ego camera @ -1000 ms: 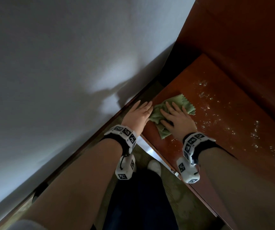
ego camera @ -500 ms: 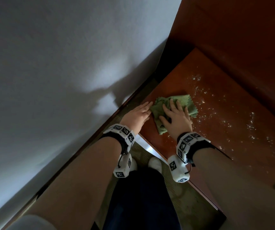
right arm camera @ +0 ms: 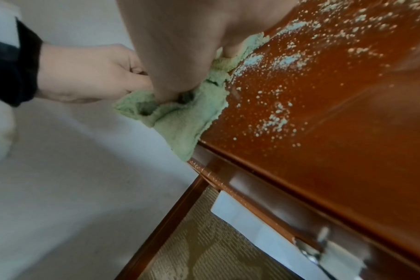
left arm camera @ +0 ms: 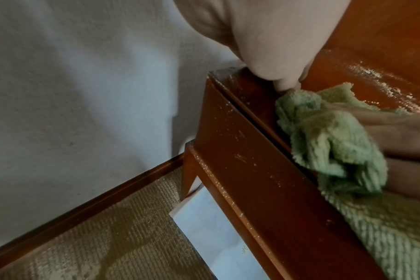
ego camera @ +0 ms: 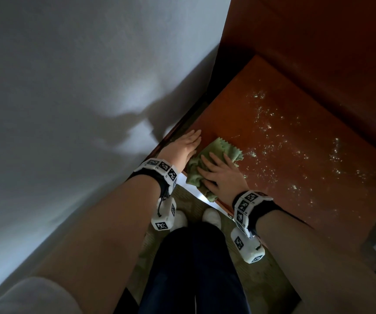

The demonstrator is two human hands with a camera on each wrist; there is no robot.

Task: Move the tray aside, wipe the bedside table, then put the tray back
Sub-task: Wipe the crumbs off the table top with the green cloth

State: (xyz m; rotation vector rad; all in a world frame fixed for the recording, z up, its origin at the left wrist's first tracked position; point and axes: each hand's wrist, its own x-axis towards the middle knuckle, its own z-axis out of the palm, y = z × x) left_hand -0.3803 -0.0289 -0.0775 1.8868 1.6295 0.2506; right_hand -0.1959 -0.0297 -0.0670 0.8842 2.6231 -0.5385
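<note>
Tabletop (ego camera: 284,177) of the bedside table is mid-wipe, the right hand (ego camera: 221,175) pressing flat on a green cloth (ego camera: 223,148) at its near-left corner, the left hand (ego camera: 184,146) open alongside; next, sweep the crumbs (ego camera: 273,141) lying beyond the fingers; no tray visible.
</note>
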